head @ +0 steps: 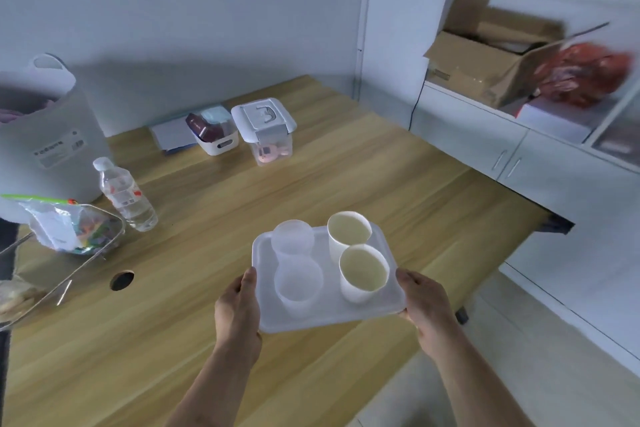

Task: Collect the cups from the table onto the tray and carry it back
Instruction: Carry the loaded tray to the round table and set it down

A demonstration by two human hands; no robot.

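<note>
Head view: a person is holding the tray point(308, 317) low in the frame's centre, over the wooden surface point(346, 177).
Left hand point(239, 305): gripping the tray's left edge.
Right hand point(427, 302): clasping the right edge.
Cups: two clear cups point(298, 282) are standing on the tray's left, two white paper cups point(362, 274) on its right — all upright.
Risk: tilting or jolting while carrying may be tipping these light cups — probably sliding them off.

— What colours are on my tray point(332, 317)?
— It's frosted white; two paper cups point(349, 236) white, cream inside, two plastic cups point(298, 282) translucent. The table point(363, 177) is pale wood-grain.
</note>
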